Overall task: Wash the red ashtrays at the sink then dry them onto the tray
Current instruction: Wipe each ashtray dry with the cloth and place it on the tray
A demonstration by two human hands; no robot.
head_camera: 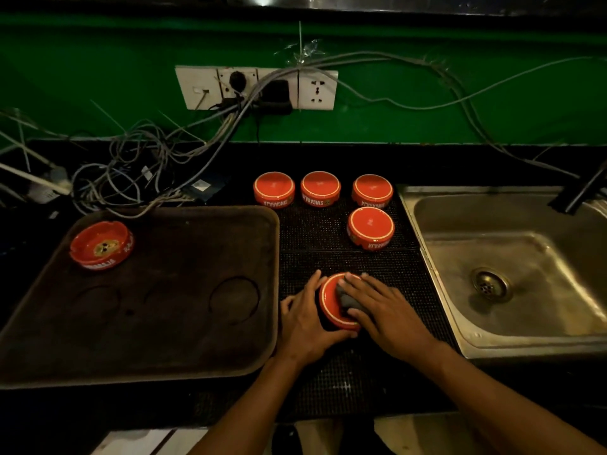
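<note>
A red ashtray (329, 303) lies upside down on the black rubber mat (315, 231). My left hand (303, 323) grips its left side. My right hand (382, 307) presses a grey cloth (346, 298) onto its base. Several more red ashtrays stand upside down on the mat farther back: three in a row (274, 189) (320, 188) (372, 190) and one (370, 227) in front of the rightmost. One red ashtray (101, 245) sits upright at the far left corner of the brown tray (170, 323).
A steel sink (512, 274) with a drain lies to the right of the mat. A dark tap (581, 192) reaches over its back right. Tangled cables (131, 172) lie behind the tray, under a wall socket panel (256, 88) on the green wall.
</note>
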